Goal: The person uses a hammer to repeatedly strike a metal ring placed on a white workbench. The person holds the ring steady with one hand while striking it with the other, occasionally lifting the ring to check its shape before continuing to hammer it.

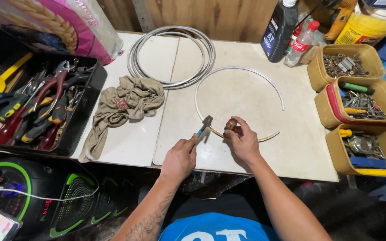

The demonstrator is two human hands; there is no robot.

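My left hand [180, 157] grips a small hammer [204, 124] with a blue handle, its metal head raised just above the white table [291, 147]. My right hand [243, 139] pinches a small round brownish metal piece [231, 124] against a thin curved metal tube [239, 68]. The tube forms an open ring lying flat in the middle of the table. The hammer head sits a few centimetres left of the brownish piece.
A coil of grey tubing [171, 53] and a crumpled beige rag [126, 105] lie to the left. A black tray of pliers and screwdrivers [41, 107] is far left. Tan bins of hardware [358, 102] line the right edge; bottles [287, 31] stand behind.
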